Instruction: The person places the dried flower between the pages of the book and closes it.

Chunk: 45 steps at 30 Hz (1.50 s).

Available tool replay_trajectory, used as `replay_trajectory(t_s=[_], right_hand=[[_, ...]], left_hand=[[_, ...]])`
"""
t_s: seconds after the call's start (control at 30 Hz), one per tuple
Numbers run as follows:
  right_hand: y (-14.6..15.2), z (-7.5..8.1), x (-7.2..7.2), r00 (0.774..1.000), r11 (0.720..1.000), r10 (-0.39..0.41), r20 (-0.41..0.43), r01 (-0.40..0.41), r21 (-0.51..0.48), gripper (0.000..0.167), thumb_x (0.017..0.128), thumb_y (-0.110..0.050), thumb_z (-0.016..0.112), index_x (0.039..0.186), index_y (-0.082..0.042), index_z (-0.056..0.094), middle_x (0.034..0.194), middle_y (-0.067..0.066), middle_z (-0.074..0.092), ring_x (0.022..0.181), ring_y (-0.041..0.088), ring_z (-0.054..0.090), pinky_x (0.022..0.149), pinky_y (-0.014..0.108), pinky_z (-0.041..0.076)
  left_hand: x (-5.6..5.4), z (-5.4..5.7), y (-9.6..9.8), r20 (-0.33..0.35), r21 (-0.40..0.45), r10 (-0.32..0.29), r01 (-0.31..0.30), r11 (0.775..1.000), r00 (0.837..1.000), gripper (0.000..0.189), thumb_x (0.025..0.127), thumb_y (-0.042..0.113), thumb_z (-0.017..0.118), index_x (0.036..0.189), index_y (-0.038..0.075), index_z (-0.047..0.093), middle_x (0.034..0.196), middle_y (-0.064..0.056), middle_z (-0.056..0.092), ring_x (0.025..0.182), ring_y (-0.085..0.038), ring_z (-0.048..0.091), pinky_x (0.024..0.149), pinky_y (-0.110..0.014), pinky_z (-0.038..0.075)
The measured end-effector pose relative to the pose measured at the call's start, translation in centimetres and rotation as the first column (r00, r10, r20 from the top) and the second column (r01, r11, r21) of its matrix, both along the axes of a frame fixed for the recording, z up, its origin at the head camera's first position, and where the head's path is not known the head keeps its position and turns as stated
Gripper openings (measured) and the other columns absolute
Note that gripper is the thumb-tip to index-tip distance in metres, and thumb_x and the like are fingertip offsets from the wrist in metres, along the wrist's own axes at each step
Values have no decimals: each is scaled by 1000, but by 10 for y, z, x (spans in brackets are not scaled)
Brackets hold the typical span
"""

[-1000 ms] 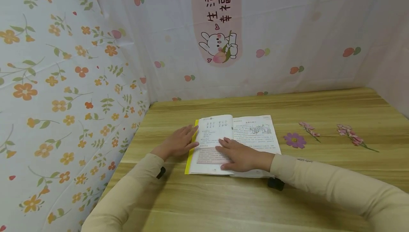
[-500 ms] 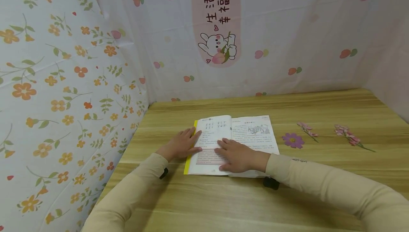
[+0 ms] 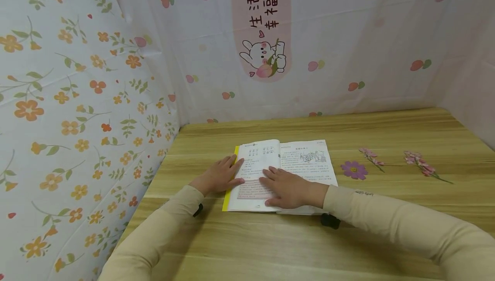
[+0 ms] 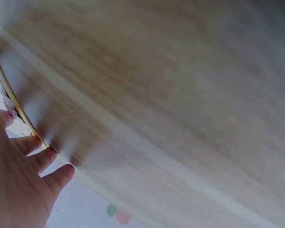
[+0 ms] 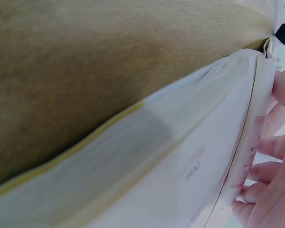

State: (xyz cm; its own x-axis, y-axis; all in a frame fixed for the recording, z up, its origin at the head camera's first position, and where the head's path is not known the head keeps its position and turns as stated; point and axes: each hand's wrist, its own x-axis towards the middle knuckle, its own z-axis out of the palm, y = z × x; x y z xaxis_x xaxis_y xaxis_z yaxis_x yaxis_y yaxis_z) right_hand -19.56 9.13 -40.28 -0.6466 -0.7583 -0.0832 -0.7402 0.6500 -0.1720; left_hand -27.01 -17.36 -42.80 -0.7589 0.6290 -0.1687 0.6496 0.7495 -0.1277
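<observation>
At the far left hangs a flower-printed cloth (image 3: pixel 69 143), cut off by the frame edge. A beige left sleeve (image 3: pixel 154 233) runs out of the bottom, with a dark object (image 3: pixel 198 210) mostly hidden under its cuff. The left hand (image 3: pixel 218 175) lies along the outer edge of the left page, fingers spread and holding nothing; the left wrist view shows them at the book's yellow edge, part of the hand cropped. Above, the lettering on a pink rabbit panel (image 3: pixel 261 27) is cut off at the top.

The open book (image 3: pixel 290 165) lies on the worktop (image 3: pixel 232 246), its print too small to read. The right hand (image 3: pixel 291 190) rests across it, fingers spread, reaching onto the left page and covering the lower gutter and part of the right page. A black object (image 3: pixel 330 221) shows partly beneath the right cuff; the right sleeve (image 3: pixel 406 225) leaves the frame. Farther right lie a purple flower (image 3: pixel 354 170), a small pink flower sprig (image 3: pixel 372 158) and a larger pink sprig (image 3: pixel 425 168).
</observation>
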Motion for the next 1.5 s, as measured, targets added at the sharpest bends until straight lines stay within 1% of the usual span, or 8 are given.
replay_trajectory(t_s=[0.3, 0.63, 0.83, 1.03, 1.13, 1.27, 1.33, 1.5], right_hand=[[12, 3, -4, 999, 995, 21, -40, -25, -99, 70, 97, -42, 58, 147, 2, 37, 151, 23, 34, 139, 39, 29, 111, 49, 25], [55, 11, -4, 988, 956, -110, -106, 76, -282, 66, 93, -36, 67, 145, -2, 43, 148, 20, 41, 135, 36, 39, 103, 52, 36], [83, 14, -5, 968, 902, -197, -155, 117, -415, 59, 89, -27, 73, 137, -1, 51, 138, 19, 52, 126, 37, 50, 99, 51, 42], [112, 20, 0, 938, 847, -321, -128, 224, -482, 55, 87, -19, 75, 134, -1, 54, 131, 20, 57, 116, 39, 57, 90, 53, 48], [129, 20, 4, 923, 811, -367, -119, 254, -527, 52, 86, -15, 76, 132, 0, 56, 129, 23, 58, 98, 37, 65, 75, 46, 54], [154, 17, 5, 909, 761, -394, -132, 243, -602, 48, 82, -7, 77, 126, 3, 59, 122, 23, 62, 89, 35, 66, 66, 44, 55], [167, 16, 6, 902, 747, -406, -148, 235, -622, 48, 81, -5, 78, 124, 4, 60, 119, 21, 64, 96, 37, 65, 71, 44, 54], [201, 14, 10, 891, 718, -437, -125, 261, -645, 48, 83, -5, 76, 126, 4, 58, 115, 21, 65, 97, 22, 64, 76, 19, 50]], left_hand=[[2, 4, 1, -9, -22, -12, 12, 1000, 1000, 76, 100, 59, 34, 155, 9, 22, 154, -22, 26, 140, -36, 28, 109, -47, 30], [2, 3, 2, -2, -2, -18, 18, 1000, 1000, 76, 100, 58, 36, 155, 8, 21, 153, -23, 27, 139, -36, 30, 109, -47, 31], [0, 2, 2, -4, -3, -11, 11, 1000, 1000, 77, 99, 59, 36, 155, 8, 22, 153, -22, 27, 139, -36, 31, 109, -47, 31], [0, 0, 1, -4, 0, -6, 6, 1000, 1000, 77, 99, 60, 36, 155, 9, 22, 153, -22, 27, 138, -36, 31, 108, -47, 31], [0, 0, 1, 0, -1, -3, 3, 1000, 1000, 77, 99, 60, 35, 156, 10, 21, 154, -22, 26, 139, -36, 31, 108, -47, 31], [0, -1, 1, -4, 6, -8, 8, 1000, 1000, 77, 99, 60, 36, 155, 9, 22, 153, -22, 27, 138, -36, 31, 108, -48, 31], [-1, -1, 1, -2, -2, -7, 7, 1000, 1000, 77, 99, 60, 35, 155, 10, 22, 154, -22, 27, 139, -36, 30, 109, -48, 31], [0, 0, 1, -2, -2, -8, 8, 1000, 1000, 77, 99, 60, 36, 155, 9, 23, 153, -22, 28, 139, -36, 30, 108, -48, 32]])
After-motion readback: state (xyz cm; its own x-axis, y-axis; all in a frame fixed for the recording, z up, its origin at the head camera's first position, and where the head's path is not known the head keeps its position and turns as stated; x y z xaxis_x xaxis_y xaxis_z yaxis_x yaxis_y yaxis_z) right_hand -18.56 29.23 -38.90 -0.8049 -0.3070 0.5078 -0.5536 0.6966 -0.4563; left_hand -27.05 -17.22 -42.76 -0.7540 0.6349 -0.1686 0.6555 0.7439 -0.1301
